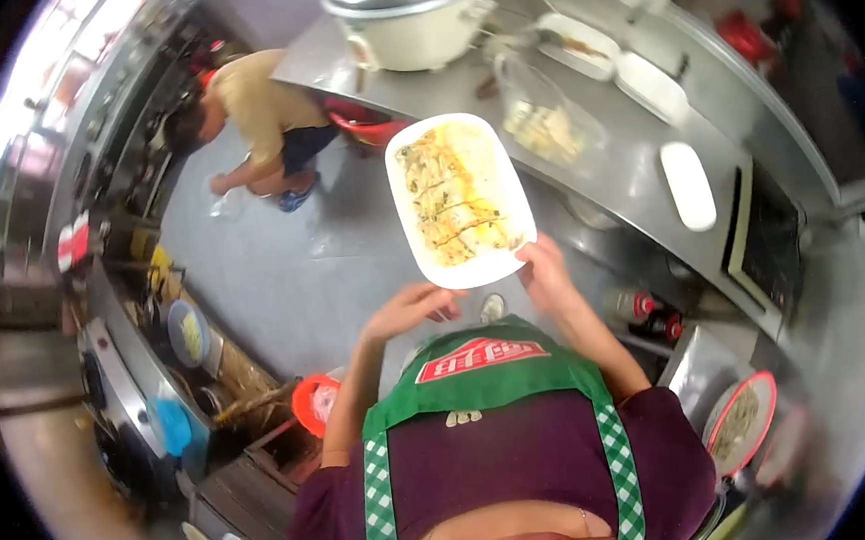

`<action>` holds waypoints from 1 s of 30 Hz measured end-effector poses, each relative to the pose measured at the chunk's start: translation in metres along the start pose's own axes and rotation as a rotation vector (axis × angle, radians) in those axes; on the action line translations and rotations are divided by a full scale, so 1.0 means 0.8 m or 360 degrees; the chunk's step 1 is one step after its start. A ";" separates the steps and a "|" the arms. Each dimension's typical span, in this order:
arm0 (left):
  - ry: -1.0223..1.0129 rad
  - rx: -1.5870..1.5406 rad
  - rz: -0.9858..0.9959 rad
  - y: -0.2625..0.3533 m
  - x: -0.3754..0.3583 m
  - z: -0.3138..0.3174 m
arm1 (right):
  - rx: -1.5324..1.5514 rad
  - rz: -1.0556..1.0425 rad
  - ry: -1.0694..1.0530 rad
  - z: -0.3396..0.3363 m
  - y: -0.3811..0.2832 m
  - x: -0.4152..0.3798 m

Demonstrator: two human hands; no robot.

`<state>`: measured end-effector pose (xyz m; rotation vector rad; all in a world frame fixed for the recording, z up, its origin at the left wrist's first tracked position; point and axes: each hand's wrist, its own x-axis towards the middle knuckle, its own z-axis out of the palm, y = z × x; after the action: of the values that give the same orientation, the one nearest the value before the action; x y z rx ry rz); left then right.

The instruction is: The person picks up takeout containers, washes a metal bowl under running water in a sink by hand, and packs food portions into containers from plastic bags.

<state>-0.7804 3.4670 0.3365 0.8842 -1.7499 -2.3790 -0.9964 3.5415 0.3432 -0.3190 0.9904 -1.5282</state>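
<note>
A white oval plate [506,190] with sliced rolls in sauce [456,203] is held out in front of me. My right hand [545,267] grips its near right rim, thumb on top and the other fingers hidden beneath. At the near left edge is my left hand [413,309], fingertips right at the rim and fingers loosely curved, a little apart. Below both hands is the green apron [489,366] with its red label.
A steel counter [638,190] carries a rice cooker [410,21], a clear bag of pale food [548,126] and several white dishes [688,187]. Left of the floor, a person [256,112] bends low. An orange container [314,404] stands near my left arm; a red-rimmed basin [742,424] is at right.
</note>
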 end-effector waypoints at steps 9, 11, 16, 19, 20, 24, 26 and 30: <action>0.0975 0.0403 0.0548 0.107 0.165 -0.042 | -0.0161 -0.0118 0.0329 -0.101 -0.132 -0.036; 0.1043 0.0489 0.0639 0.135 0.209 -0.046 | -0.0217 -0.0186 0.0503 -0.102 -0.147 -0.031; 0.1179 0.0744 0.0858 0.160 0.348 -0.073 | -0.0810 -0.0360 0.0573 -0.086 -0.246 0.023; 0.0774 0.0593 0.0666 0.181 0.376 -0.075 | -0.1301 -0.0388 0.0388 -0.092 -0.287 0.071; 0.0685 0.0543 0.0634 0.195 0.379 -0.073 | -0.1405 -0.0396 0.0361 -0.090 -0.295 0.090; 0.0395 0.0026 0.0696 0.218 0.411 -0.076 | -0.1881 -0.0441 0.0152 -0.086 -0.325 0.177; 0.0245 -0.0045 0.0595 0.231 0.399 -0.067 | -0.2134 -0.0348 -0.0013 -0.088 -0.329 0.207; -0.0049 -0.0136 0.0509 0.245 0.410 -0.063 | -0.3020 -0.0173 0.0130 -0.069 -0.318 0.271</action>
<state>-1.0848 3.2328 0.3673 0.5138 -1.6412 -2.2477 -1.2586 3.3428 0.4241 -1.5887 2.2420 -0.1925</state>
